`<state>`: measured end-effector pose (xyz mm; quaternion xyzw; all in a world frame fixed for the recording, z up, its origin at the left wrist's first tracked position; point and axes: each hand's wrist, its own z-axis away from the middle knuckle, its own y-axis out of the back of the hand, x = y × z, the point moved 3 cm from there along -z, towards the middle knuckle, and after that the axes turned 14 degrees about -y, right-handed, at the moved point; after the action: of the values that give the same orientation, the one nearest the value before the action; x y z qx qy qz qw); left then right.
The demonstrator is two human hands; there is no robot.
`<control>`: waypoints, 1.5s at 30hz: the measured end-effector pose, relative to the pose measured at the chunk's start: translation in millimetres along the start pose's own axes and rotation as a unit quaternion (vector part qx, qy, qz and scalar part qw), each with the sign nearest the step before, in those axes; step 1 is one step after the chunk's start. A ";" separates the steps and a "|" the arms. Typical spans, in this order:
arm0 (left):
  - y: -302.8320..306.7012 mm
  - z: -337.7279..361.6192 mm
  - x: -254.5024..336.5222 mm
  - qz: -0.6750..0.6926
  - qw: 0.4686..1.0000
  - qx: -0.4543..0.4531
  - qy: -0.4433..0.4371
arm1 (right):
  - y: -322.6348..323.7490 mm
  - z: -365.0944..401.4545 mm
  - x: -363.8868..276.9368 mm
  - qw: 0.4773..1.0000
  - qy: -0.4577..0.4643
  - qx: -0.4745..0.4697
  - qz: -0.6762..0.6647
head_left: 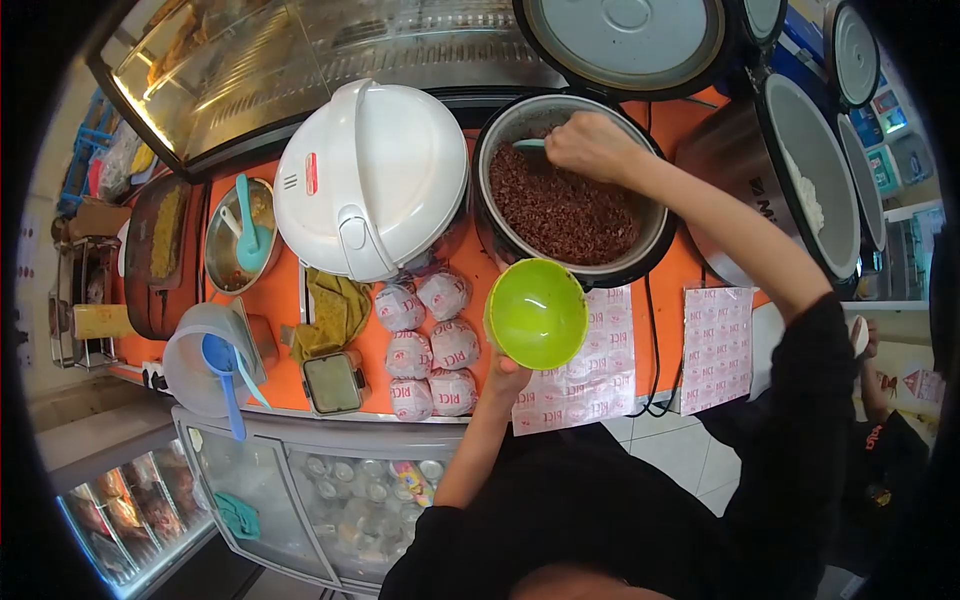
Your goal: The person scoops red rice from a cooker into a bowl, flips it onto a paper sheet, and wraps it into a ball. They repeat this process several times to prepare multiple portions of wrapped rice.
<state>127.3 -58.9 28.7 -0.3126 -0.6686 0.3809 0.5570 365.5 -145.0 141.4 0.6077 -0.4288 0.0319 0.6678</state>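
Note:
My right hand [590,148] is closed in a fist around the pale teal handle of a rice scoop [530,145]. The scoop's lower end is hidden by the hand and the rice. This hand is inside the rim of an open rice cooker [520,122], above dark reddish-brown rice [560,215]. Just in front of the cooker, my left hand [507,376] grips a lime-green bowl [538,312], which is tilted with its inside towards me. Under and beside the bowl lies a sheet of wrapping paper [605,345] printed "RICE".
Several wrapped rice packs [455,343] stand left of the paper, below a white lidded cooker [420,150]. A cooker of white rice [805,200] is at right. A metal bowl [212,262] and a blue ladle [232,400] lie left. Another person's hand [868,340] shows at far right.

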 end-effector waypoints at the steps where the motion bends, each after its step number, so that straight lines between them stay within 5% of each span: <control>1: 1.8 -1.2 -1.0 -0.005 1.000 -0.002 0.006 | -7.5 1.8 -9.4 0.999 0.044 0.017 -0.024; 8: -31.5 -25.3 32.1 -0.071 0.997 0.031 -0.025 | 47.8 58.3 -43.6 0.990 0.133 0.015 -0.051; 10: -41.8 -28.7 36.3 -0.054 0.998 0.009 -0.030 | 49.3 47.7 -21.3 0.990 0.058 -0.070 -0.105; 13: -45.4 -25.4 31.3 -0.040 0.997 0.045 -0.043 | 41.6 14.0 -1.7 0.996 -0.014 0.053 -0.064; 15: -44.6 -22.7 28.3 -0.051 0.997 0.049 -0.044 | 30.1 4.0 -14.3 0.987 0.083 0.089 -0.109; 20: -24.8 -21.4 24.7 -0.110 0.993 0.016 -0.034 | 23.9 43.8 -28.8 0.984 0.134 0.099 -0.060; 24: -15.3 -22.1 22.1 -0.045 0.996 0.052 -0.053 | 49.1 55.4 -14.9 0.986 0.144 -0.015 -0.082; 26: -14.0 -19.3 21.5 -0.045 0.997 0.051 -0.040 | 68.0 38.8 17.1 0.969 -0.080 -0.073 -0.221; 31: -21.1 -13.9 23.3 -0.086 0.995 0.055 0.017 | 51.3 6.3 -23.7 0.935 -0.106 -0.191 -0.278; 34: -22.2 -10.1 24.4 -0.039 0.998 0.030 0.026 | 9.5 10.6 -16.4 0.880 -0.175 -0.245 -0.367; 36: -20.0 -8.2 27.4 -0.041 0.998 0.051 0.027 | -15.3 17.2 1.1 0.757 -0.179 -0.449 -0.440; 40: -30.4 -13.0 28.8 -0.027 0.998 0.052 0.002 | 6.2 33.1 49.7 0.845 -0.275 -0.326 -0.321; 42: -27.4 -13.1 27.4 -0.032 0.998 0.049 0.004 | 16.9 32.7 58.4 0.938 -0.235 -0.194 -0.165; 45: -28.0 -12.3 26.0 -0.045 0.998 0.036 0.020 | 27.8 40.6 47.0 0.957 -0.175 -0.196 -0.122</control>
<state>134.8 -49.5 67.0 -0.2699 -0.6564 0.3728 0.5978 357.7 -194.4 187.6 0.5083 -0.4595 -0.2412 0.6873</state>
